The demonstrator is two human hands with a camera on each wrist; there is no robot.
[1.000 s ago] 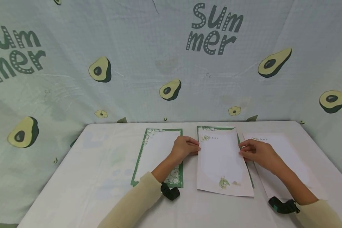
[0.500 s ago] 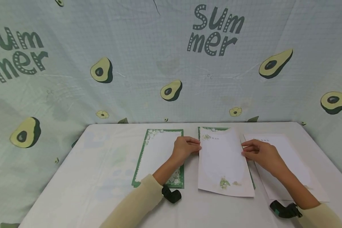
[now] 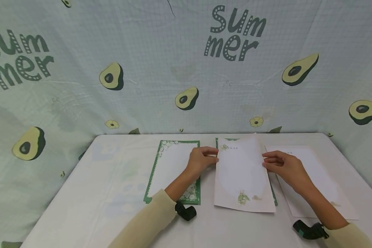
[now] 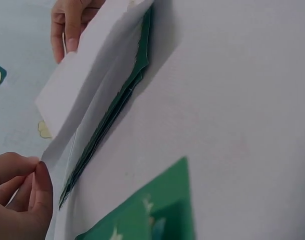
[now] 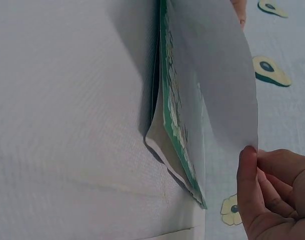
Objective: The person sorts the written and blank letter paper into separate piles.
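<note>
A pale sheet of letter paper (image 3: 243, 172) with small printed leaves and flowers is held up by both hands. My left hand (image 3: 202, 159) pinches its left edge between thumb and finger, and my right hand (image 3: 283, 168) pinches the right edge. In the right wrist view the sheet (image 5: 227, 85) bows away from a small stack beneath it, whose green-bordered paper (image 5: 180, 145) shows along the side. From the left wrist the raised sheet (image 4: 77, 80) likewise stands apart from the green edges (image 4: 107, 120) below. The stack's middle is hidden by the sheet in the head view.
Green-bordered paper (image 3: 170, 168) lies left of the stack, partly behind my left forearm. Another pale printed sheet (image 3: 316, 182) lies to the right, under my right forearm. The white-covered table (image 3: 105, 206) meets an avocado-print cloth (image 3: 148, 69) at its back edge.
The sheet has lifted slightly, its top edge reaching farther back and covering more of the green border behind it. Both hands keep their hold, nearly in place.
</note>
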